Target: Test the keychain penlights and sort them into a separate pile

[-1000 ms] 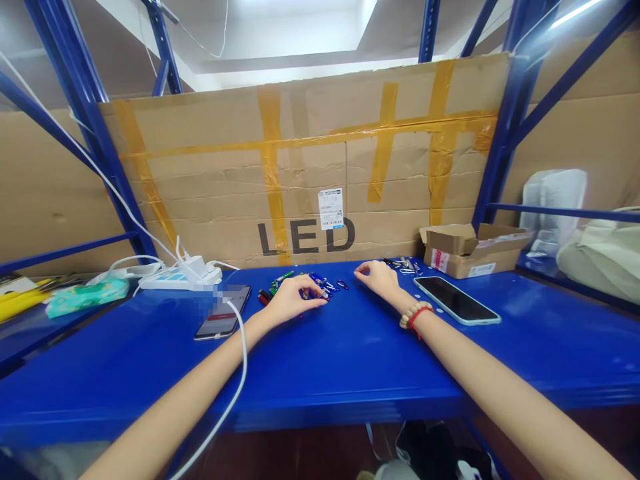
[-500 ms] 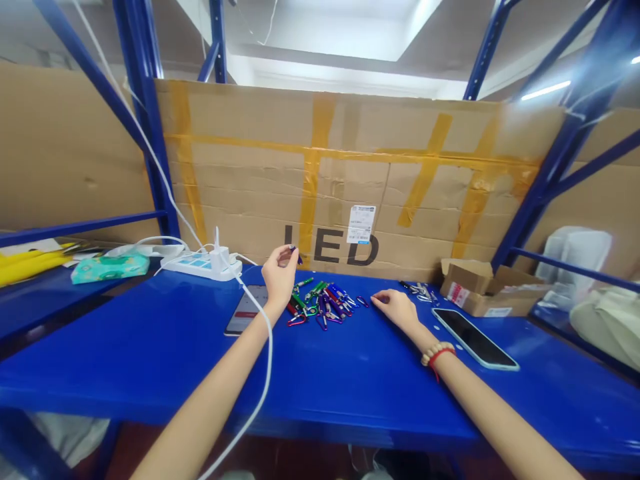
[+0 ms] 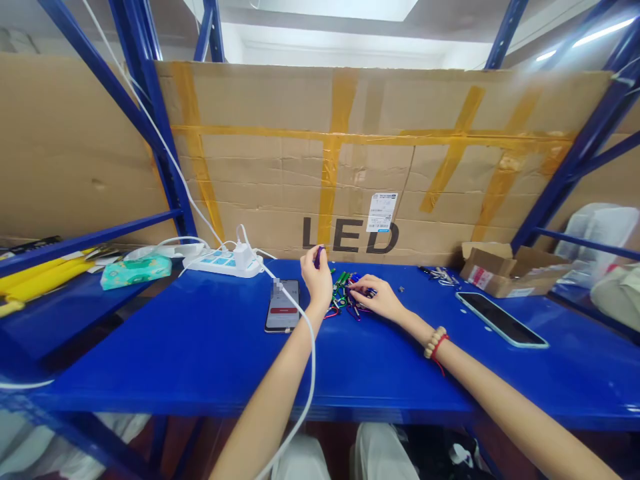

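My left hand (image 3: 317, 280) is raised over the blue table's far side, its fingers closed round a small purple metal piece (image 3: 319, 257) that looks like part of a carabiner keychain. To its right lies a pile of shiny green, red, blue and purple carabiner keychains (image 3: 342, 297), partly covered by both hands. My right hand (image 3: 380, 298) reaches into the pile from the right with fingers bent together. A dark blue piece (image 3: 370, 292) shows at those fingers; whether they grip it is hard to make out.
A lit phone (image 3: 283, 308) lies left of my left hand, and a dark-screened phone (image 3: 501, 320) at the right. A white power strip (image 3: 223, 262) stands at the back left; its white cable (image 3: 313, 360) hangs across my left forearm. Metal clips (image 3: 440, 276) lie near an open carton (image 3: 515, 270).
My right hand has moved left onto the pile, where it was beside it before. My left hand still holds the purple piece. The whole view has shifted.
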Demonstrator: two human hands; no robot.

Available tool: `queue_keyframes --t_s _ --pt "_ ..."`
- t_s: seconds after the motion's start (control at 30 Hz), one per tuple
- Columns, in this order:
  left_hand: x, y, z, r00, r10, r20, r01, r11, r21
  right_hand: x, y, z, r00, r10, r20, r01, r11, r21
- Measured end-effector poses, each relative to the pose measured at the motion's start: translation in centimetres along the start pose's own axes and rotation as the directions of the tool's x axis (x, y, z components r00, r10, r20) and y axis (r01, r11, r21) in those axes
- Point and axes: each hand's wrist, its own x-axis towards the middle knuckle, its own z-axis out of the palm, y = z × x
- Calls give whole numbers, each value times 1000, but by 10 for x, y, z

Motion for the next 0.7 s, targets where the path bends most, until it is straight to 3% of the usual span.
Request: queue_keyframes --t_s 0.13,0.5,0.7 --pt "-5 1 -7 996 84 41 -87 994 60 1 -12 5 991 -105 79 103 994 35" --pt "14 4 -15 979 200 -37 -192 969 158 -6 -26 -1 988 -126 88 127 992 -7" --pt "11 -3 -18 974 225 35 -225 929 295 -9 -23 2 988 -121 101 120 993 19"
